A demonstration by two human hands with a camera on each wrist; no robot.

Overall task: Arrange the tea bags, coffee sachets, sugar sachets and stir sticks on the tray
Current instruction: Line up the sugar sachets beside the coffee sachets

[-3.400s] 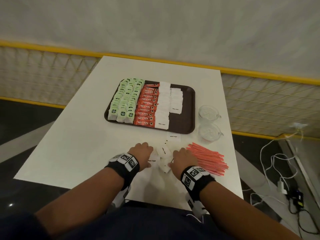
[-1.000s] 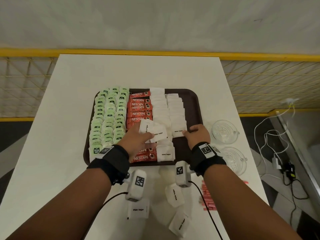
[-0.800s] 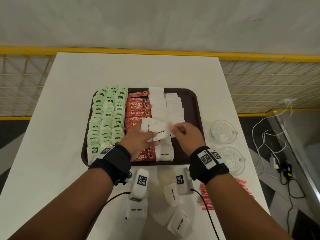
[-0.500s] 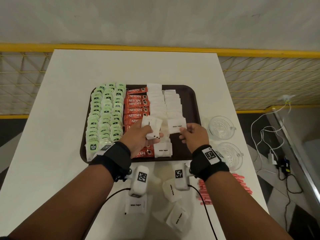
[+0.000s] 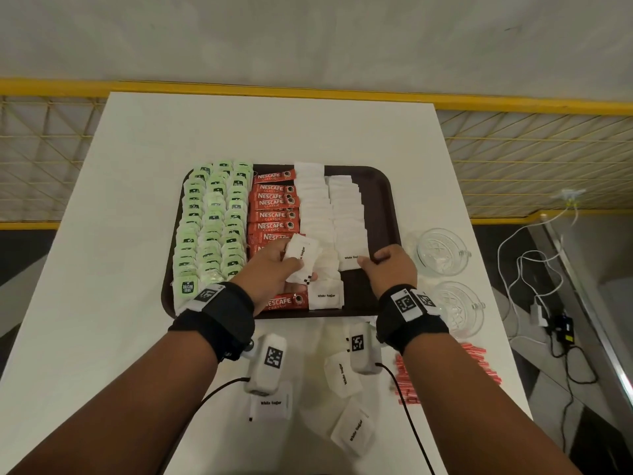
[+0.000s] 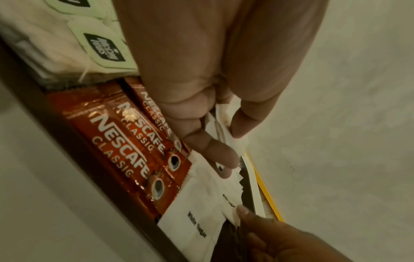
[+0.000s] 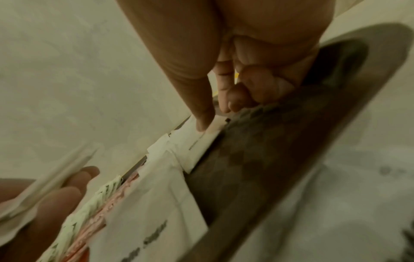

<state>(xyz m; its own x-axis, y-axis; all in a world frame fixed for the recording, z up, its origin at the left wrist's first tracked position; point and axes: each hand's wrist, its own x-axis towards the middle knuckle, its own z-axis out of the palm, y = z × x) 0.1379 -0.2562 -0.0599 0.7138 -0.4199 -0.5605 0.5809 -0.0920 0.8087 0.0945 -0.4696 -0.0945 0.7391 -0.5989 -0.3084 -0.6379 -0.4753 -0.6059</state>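
Observation:
A dark brown tray (image 5: 385, 197) holds rows of green tea bags (image 5: 212, 221), red coffee sachets (image 5: 274, 207) and white sugar sachets (image 5: 329, 207). My left hand (image 5: 274, 269) grips a small bunch of sugar sachets (image 5: 301, 255) above the tray's near middle; in the left wrist view its fingers (image 6: 215, 152) pinch the white paper (image 6: 226, 127). My right hand (image 5: 387, 265) holds one sugar sachet (image 5: 349, 258) down at the near end of the right sugar row, thumb (image 7: 201, 113) pressing on it. Red stir sticks (image 5: 479, 365) lie on the table at the near right.
Loose sugar sachets (image 5: 342, 375) lie on the white table (image 5: 102, 269) in front of the tray. Two glass cups (image 5: 442, 252) stand right of the tray. A yellow rail and mesh run behind the table; cables lie on the floor at right.
My right hand took one sachet from the left hand's bunch and carried it right and down onto the near end of the right sugar row. The left hand stayed over the tray holding the others.

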